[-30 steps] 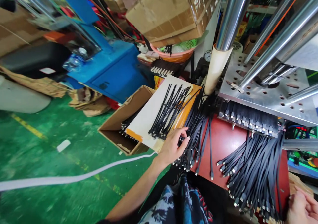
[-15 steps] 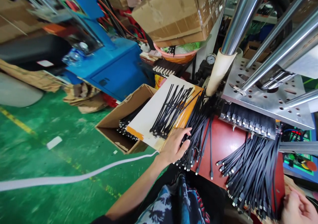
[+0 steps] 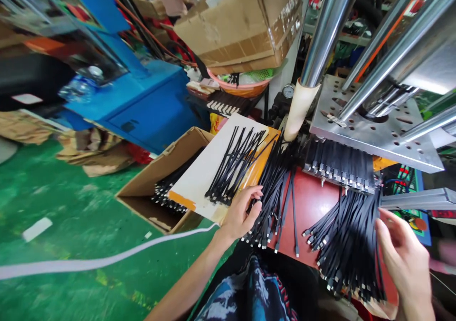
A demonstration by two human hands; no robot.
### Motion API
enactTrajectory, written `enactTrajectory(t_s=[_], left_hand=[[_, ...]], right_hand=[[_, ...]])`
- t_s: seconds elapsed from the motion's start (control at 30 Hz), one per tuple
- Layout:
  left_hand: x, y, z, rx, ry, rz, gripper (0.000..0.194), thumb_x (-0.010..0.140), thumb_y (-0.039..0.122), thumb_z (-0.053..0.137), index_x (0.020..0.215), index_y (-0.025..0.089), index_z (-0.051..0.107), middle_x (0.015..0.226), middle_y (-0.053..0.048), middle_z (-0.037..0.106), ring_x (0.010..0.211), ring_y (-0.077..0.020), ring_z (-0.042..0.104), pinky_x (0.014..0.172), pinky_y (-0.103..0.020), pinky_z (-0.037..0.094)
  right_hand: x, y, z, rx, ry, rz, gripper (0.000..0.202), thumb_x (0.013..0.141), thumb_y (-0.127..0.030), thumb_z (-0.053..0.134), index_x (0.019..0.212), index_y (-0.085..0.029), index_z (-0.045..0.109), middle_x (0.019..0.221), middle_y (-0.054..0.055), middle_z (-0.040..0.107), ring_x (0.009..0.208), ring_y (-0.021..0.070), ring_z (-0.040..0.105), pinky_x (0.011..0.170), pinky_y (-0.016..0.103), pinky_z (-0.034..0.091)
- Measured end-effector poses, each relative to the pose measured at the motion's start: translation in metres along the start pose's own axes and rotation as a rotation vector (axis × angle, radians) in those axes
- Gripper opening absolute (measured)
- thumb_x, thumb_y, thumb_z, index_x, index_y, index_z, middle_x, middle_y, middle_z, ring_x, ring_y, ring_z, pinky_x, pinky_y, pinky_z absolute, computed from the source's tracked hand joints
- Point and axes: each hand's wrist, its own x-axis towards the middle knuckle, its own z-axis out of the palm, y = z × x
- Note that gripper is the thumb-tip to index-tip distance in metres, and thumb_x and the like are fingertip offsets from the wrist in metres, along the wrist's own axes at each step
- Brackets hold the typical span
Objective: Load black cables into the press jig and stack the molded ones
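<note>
Head view: left hand [image 3: 238,215] at near corner of white board [image 3: 194,184], thumb apart from curved fingers, beside middle cable bundle [image 3: 271,195]; cannot tell if touching. Right hand [image 3: 405,254] at outer edge of right cable bundle [image 3: 352,247], thumb and fingers apart. Both bundles on red tabletop [image 3: 315,196], right one fanned before metal fixture [image 3: 338,181]. Black cables [image 3: 232,169] on board.

Single head camera above the lap [image 3: 245,295], forward-and-down view, left hand [image 3: 239,215], right hand [image 3: 406,254] and tabletop [image 3: 315,195] at close range.
</note>
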Motion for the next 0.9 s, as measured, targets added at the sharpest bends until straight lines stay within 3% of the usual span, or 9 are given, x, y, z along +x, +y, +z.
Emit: enactTrajectory(t_s=[0.07, 0.17, 0.33, 0.47, 0.6, 0.7, 0.8, 0.9], left_hand=[[0.0, 0.005, -0.002, 0.012, -0.013, 0.022, 0.036, 0.106, 0.039, 0.054, 0.137, 0.022, 0.06, 0.12, -0.009, 0.069, 0.109, -0.0234, 0.068, 0.104, -0.042, 0.054], [-0.004, 0.016, -0.004, 0.025, -0.022, 0.065, 0.034, 0.103, 0.038, 0.059, 0.132, 0.022, 0.063, 0.123, -0.01, 0.07, 0.11, -0.0248, 0.069, 0.102, -0.042, 0.056], [-0.016, 0.04, 0.0, -0.053, -0.036, 0.101, 0.031, 0.102, 0.041, 0.06, 0.127, 0.022, 0.065, 0.116, -0.01, 0.072, 0.107, -0.0255, 0.071, 0.097, -0.04, 0.059], [-0.022, 0.057, 0.016, -0.154, -0.104, 0.141, 0.03, 0.102, 0.041, 0.061, 0.126, 0.023, 0.065, 0.106, -0.007, 0.073, 0.095, -0.0218, 0.071, 0.089, -0.034, 0.059], [-0.026, 0.072, 0.037, -0.178, -0.239, 0.199, 0.028, 0.103, 0.042, 0.062, 0.122, 0.023, 0.067, 0.105, -0.007, 0.076, 0.096, -0.0219, 0.072, 0.091, -0.034, 0.058], [-0.029, 0.078, 0.046, -0.179, -0.293, 0.286, 0.029, 0.104, 0.045, 0.061, 0.121, 0.023, 0.067, 0.105, -0.007, 0.078, 0.098, -0.0227, 0.073, 0.095, -0.036, 0.056], [-0.027, 0.08, 0.042, -0.203, -0.269, 0.328, 0.026, 0.105, 0.043, 0.061, 0.12, 0.024, 0.066, 0.106, -0.006, 0.078, 0.097, -0.0217, 0.073, 0.093, -0.034, 0.055], [-0.013, 0.081, 0.027, -0.225, -0.184, 0.315, 0.021, 0.104, 0.035, 0.062, 0.121, 0.024, 0.066, 0.106, -0.006, 0.076, 0.097, -0.0199, 0.071, 0.089, -0.031, 0.056]], right_hand=[[0.033, -0.032, 0.014, -0.065, -0.163, -0.294, 0.053, 0.092, -0.061, 0.063, 0.127, -0.023, 0.075, 0.088, 0.006, 0.076, 0.068, 0.0219, 0.068, 0.068, 0.036, 0.057], [0.093, -0.065, 0.044, -0.183, -0.202, -0.568, 0.045, 0.102, -0.049, 0.056, 0.13, -0.018, 0.072, 0.095, 0.009, 0.077, 0.08, 0.023, 0.073, 0.078, 0.035, 0.057], [0.175, -0.096, 0.096, -0.401, -0.104, -0.596, 0.034, 0.101, -0.024, 0.052, 0.122, -0.004, 0.07, 0.101, 0.021, 0.075, 0.092, 0.0321, 0.073, 0.091, 0.049, 0.056], [0.205, -0.111, 0.115, -0.383, -0.06, -0.613, 0.03, 0.099, -0.015, 0.05, 0.115, -0.004, 0.073, 0.098, 0.019, 0.075, 0.096, 0.0311, 0.07, 0.098, 0.05, 0.052], [0.211, -0.122, 0.116, -0.383, -0.023, -0.61, 0.03, 0.099, -0.015, 0.05, 0.114, -0.003, 0.074, 0.093, 0.018, 0.075, 0.089, 0.0279, 0.068, 0.095, 0.046, 0.05], [0.197, -0.123, 0.109, -0.406, -0.002, -0.611, 0.037, 0.103, -0.019, 0.044, 0.111, 0.001, 0.074, 0.085, 0.015, 0.072, 0.081, 0.0213, 0.066, 0.087, 0.038, 0.049], [0.157, -0.115, 0.089, -0.435, 0.054, -0.602, 0.046, 0.108, -0.03, 0.04, 0.112, -0.001, 0.076, 0.075, 0.01, 0.069, 0.069, 0.0159, 0.06, 0.073, 0.031, 0.043], [0.097, -0.107, 0.05, -0.423, 0.175, -0.582, 0.046, 0.11, -0.042, 0.044, 0.119, -0.01, 0.077, 0.07, 0.006, 0.069, 0.062, 0.0155, 0.059, 0.063, 0.028, 0.035]])
